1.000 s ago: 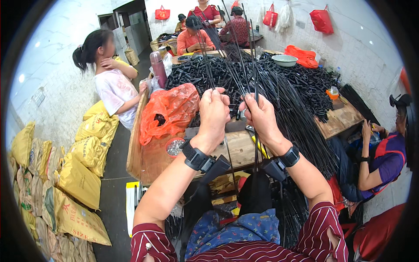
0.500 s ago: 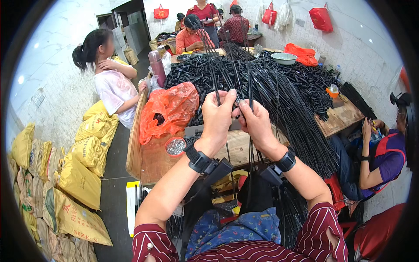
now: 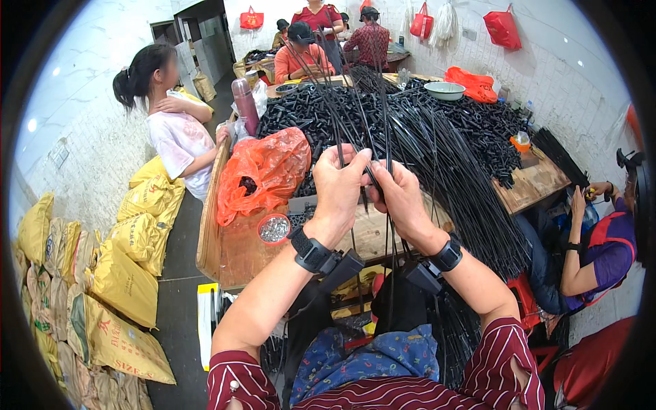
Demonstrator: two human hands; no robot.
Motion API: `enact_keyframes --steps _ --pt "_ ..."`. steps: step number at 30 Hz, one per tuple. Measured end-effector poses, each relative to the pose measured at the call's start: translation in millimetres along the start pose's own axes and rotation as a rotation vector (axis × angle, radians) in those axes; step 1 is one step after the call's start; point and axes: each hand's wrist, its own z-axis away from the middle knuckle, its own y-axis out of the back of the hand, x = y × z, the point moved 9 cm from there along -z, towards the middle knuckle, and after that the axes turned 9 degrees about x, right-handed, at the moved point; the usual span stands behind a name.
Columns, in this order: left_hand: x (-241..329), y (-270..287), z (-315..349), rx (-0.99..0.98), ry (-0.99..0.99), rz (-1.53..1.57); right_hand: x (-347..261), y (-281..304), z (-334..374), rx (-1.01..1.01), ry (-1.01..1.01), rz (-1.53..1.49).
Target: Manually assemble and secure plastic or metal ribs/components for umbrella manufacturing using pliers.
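Thin black rods are in both hands, rising past the fingers and trailing below them. The left hand is closed around several, its thumb against the forefinger; the right hand, just beside it, pinches others, and the fingertips nearly meet.

Beyond the hands spreads a heap of short black pieces; a thick sheaf of long black rods slants down to the right hand's right. Left of the left hand, on the wooden table, a round red-rimmed bowl holds small silvery pieces. Past that bowl lies an orange plastic bag, something dark showing through its opening. Farther ahead of the right hand sits a pale bowl; its contents cannot be told. Well left of the left hand, filled yellow sacks are stacked, their contents hidden.
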Motion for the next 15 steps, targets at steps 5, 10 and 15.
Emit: enact_keyframes --steps 5,10,15 --pt "-1.0 -4.2 -3.2 -0.03 -0.064 0.082 0.5 -6.6 2.3 -0.083 0.045 0.016" --pt "-2.0 -7.3 0.2 -0.097 0.058 0.061 3.9 -3.0 1.6 -0.086 0.003 0.007" --pt "1.0 -6.7 2.9 -0.061 0.05 0.103 1.3 -7.9 5.0 -0.11 0.011 0.03"
